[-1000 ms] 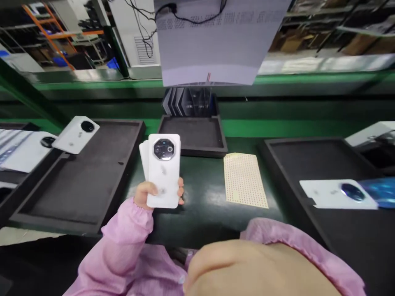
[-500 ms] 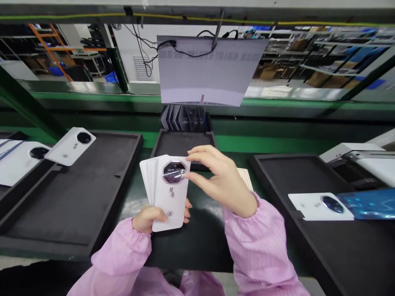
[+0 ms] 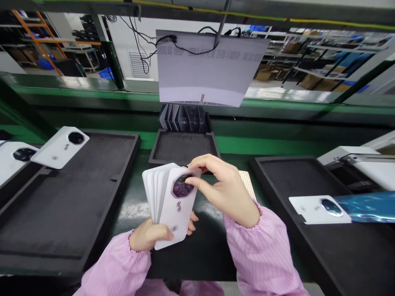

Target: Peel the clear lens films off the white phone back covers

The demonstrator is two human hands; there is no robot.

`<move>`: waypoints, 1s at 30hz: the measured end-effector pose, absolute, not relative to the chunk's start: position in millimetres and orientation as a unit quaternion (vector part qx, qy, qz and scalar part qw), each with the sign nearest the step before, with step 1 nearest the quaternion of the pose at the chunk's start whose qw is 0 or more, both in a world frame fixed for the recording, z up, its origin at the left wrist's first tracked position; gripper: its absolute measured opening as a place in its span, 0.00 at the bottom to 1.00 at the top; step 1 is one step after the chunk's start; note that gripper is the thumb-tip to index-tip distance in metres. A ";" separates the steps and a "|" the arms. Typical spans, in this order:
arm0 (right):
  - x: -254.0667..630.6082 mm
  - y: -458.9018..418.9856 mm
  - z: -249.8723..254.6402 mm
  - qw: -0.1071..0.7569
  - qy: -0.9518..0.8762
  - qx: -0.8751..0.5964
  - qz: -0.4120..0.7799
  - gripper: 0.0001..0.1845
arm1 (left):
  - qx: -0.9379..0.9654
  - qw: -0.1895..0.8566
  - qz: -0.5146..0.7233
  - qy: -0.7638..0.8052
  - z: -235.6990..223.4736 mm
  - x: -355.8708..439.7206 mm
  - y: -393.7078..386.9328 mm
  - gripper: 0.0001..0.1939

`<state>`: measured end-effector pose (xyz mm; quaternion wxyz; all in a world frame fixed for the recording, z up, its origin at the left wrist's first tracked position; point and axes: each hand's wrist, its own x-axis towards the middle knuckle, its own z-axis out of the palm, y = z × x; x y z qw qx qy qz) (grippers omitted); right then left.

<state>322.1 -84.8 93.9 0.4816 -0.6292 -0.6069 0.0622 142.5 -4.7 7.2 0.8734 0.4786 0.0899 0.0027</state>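
Head view: on the near side of the small black tray [image 3: 182, 146], we clamp the lower end of a fan of white phone back covers [image 3: 156, 189] in our left hand [image 3: 152, 235]. The long axis of the front cover [image 3: 176, 218] points toward the tray, tipped right; our right hand [image 3: 224, 187], nearer its camera window [image 3: 180, 187], pinches the top edge.

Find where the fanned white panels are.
In the head view, left of centre, the left hand holds the fanned white panels, with the right hand at their top.
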 end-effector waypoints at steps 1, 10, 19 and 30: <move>322.2 -84.6 93.8 0.487 -0.604 -0.627 0.066 0.07 | 0.481 0.872 0.005 0.093 7.9 142.1 -4.8 0.30; 327.4 -85.5 94.1 0.486 -0.605 -0.622 0.107 0.08 | 0.484 0.868 0.000 0.114 8.2 142.7 -5.4 0.29; 317.1 -108.4 107.6 0.406 -0.788 -0.442 0.139 0.08 | 0.274 0.959 0.002 0.070 9.8 144.4 -9.3 0.27; 340.0 -85.8 92.1 0.533 -0.533 -0.618 0.222 0.06 | 0.285 0.951 -0.076 0.096 6.1 146.4 -6.5 0.30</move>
